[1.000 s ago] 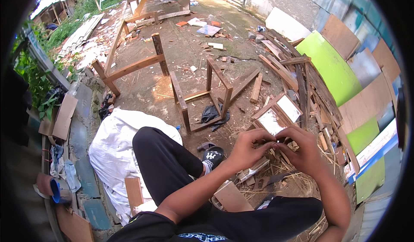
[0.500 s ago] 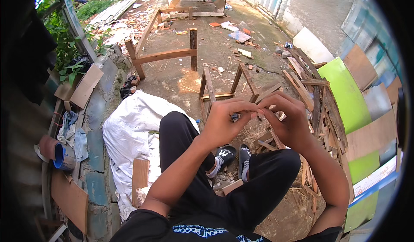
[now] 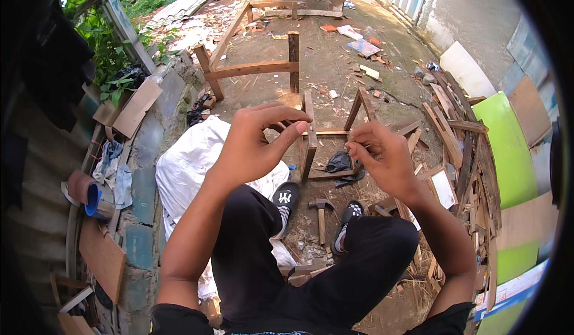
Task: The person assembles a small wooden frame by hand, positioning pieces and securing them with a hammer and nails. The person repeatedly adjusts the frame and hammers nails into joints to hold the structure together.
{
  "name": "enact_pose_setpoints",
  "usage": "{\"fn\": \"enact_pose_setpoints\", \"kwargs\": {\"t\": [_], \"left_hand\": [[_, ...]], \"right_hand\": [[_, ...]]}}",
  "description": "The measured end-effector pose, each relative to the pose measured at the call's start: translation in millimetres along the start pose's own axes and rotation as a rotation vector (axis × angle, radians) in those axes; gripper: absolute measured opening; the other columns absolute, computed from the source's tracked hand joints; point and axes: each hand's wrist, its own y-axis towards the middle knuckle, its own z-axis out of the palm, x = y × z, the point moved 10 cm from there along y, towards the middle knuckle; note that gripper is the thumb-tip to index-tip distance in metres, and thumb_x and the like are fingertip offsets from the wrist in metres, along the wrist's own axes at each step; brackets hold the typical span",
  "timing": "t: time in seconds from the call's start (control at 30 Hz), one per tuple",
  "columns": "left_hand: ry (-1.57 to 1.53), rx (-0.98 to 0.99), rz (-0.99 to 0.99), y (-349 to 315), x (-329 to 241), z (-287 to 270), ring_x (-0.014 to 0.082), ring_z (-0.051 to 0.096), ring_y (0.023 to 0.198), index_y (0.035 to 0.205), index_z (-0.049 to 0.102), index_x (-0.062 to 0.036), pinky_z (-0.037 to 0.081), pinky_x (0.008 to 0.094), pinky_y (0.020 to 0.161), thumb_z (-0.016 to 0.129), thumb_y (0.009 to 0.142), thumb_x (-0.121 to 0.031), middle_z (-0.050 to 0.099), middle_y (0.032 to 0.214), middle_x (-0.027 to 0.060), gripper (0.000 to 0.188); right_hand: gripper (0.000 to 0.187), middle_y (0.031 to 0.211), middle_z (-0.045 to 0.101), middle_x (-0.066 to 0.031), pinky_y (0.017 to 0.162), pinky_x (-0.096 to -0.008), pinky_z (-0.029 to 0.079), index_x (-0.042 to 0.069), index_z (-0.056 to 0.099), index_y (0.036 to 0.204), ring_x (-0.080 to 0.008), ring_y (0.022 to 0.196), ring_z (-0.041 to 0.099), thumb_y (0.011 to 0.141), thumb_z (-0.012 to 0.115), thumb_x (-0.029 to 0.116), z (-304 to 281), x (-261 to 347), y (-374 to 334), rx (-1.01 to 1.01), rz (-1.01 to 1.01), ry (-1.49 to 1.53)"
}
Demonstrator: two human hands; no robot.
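Note:
My left hand (image 3: 257,141) is raised in front of the small wooden frame (image 3: 308,150). Its thumb and forefinger nearly meet at the top of the frame's left upright; anything tiny between them is too small to make out. On the other side, my right hand (image 3: 384,161) has curled fingers, thumb tip pressed to forefinger, beside the frame's right leg. Whatever that pinch holds cannot be made out. A hammer (image 3: 321,226) with a wooden handle lies on the ground between my feet. Behind it, a black plastic bag (image 3: 339,162) rests within the frame's base.
A white sack (image 3: 185,167) spreads by my left leg. Farther off stands a longer wooden frame (image 3: 254,69). Scrap planks (image 3: 472,167) and green boards (image 3: 505,147) are heaped along the right. Left, a blue bucket (image 3: 98,202) lies beside a low block wall (image 3: 140,197).
My hands, fingertips together before, have come apart. The left has gone up and left to the frame's upright; the right is slightly lower. The view has shifted, and the hammer now shows.

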Motion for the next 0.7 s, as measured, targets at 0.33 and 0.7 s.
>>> {"fn": "enact_pose_setpoints", "kwargs": {"t": [0.33,0.7], "left_hand": [[-0.063,0.103,-0.236,33,179,60,0.0159,0.073,0.093,0.109,0.077,-0.0005,0.058,0.0322,0.082,0.072,0.098,-0.017,0.078,0.102,0.0097,0.021],[-0.378,0.117,-0.243,9,317,176,0.0183,0.073,0.102,0.113,0.075,0.0015,0.056,0.0338,0.091,0.067,0.1,-0.011,0.077,0.105,0.0129,0.019]], "right_hand": [[0.013,0.094,0.077,-0.0112,0.078,-0.0278,0.059,-0.004,0.069,0.104,-0.0134,0.088,0.074,0.092,0.073,-0.003,66,-170,40,0.103,0.102,-0.027],[0.019,0.098,0.076,-0.0137,0.08,-0.0302,0.059,-0.003,0.072,0.101,-0.0214,0.091,0.076,0.085,0.072,-0.014,99,-240,45,-0.003,-0.059,-0.049]]}}
